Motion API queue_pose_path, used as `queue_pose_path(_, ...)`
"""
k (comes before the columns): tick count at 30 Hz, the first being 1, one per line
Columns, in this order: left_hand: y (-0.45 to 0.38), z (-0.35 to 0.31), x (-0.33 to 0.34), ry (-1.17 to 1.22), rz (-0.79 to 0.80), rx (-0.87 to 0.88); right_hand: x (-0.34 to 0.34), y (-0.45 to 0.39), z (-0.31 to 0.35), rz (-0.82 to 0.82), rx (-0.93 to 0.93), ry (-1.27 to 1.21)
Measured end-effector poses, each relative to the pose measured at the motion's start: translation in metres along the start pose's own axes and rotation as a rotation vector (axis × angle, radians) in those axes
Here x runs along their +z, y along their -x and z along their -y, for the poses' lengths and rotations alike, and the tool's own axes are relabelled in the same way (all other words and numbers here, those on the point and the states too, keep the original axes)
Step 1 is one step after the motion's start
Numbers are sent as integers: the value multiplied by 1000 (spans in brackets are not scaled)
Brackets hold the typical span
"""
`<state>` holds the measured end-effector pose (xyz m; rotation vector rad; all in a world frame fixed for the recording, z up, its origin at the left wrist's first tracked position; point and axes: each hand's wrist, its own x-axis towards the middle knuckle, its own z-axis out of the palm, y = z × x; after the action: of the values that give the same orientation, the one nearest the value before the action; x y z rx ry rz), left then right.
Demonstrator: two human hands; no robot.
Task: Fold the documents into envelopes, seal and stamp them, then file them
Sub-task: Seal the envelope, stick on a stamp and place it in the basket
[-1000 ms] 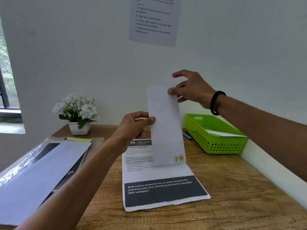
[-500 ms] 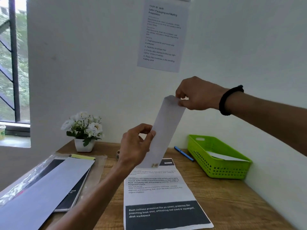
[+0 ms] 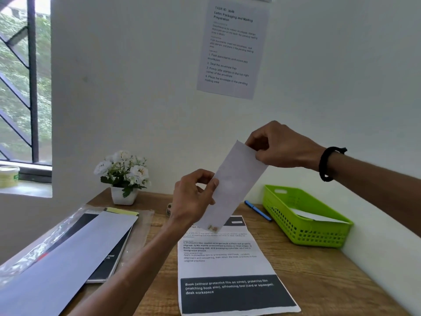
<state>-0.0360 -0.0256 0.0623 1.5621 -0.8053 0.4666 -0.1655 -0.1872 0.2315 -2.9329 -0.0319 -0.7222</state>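
I am holding the envelope (image 3: 237, 183) up above the table (image 3: 319, 277), tilted, my right hand (image 3: 282, 147) pinching its top corner and my left hand (image 3: 193, 197) pinching its long left edge, so both grips are closed on it. I judge filing comes next: I am aiming to keep it flat and lower it into the green basket (image 3: 305, 226) beside the 1 white sheet already inside. It is looking white, slim and uncreased, with a small stamp (image 3: 213, 228) at its lowest corner.

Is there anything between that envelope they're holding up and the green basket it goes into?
Nothing visible. The envelope is held in the air, and the green basket, lower right, is open-topped with one envelope already inside.
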Motion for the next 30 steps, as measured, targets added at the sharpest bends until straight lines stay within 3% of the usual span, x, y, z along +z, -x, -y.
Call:
queue_pose_path(8,5,-3,4,-11,35,-1,8,2,-9,-63,-63,368)
queue_pose_path(12,7,-2,4,-47,151,-56,3,11,-22,-84,27,331)
queue_pose_path(15,6,10,1,-113,200,-127,-15,26,-39,-96,141,209)
queue_pose_path(18,6,21,-7,-193,130,-222,-31,51,-66,-99,304,32)
queue_pose_path(22,8,21,-14,-200,34,-230,-36,95,-105,-205,547,-391)
queue_pose_path(30,11,-6,1,-147,214,-239,-16,174,-134,-506,857,-921)
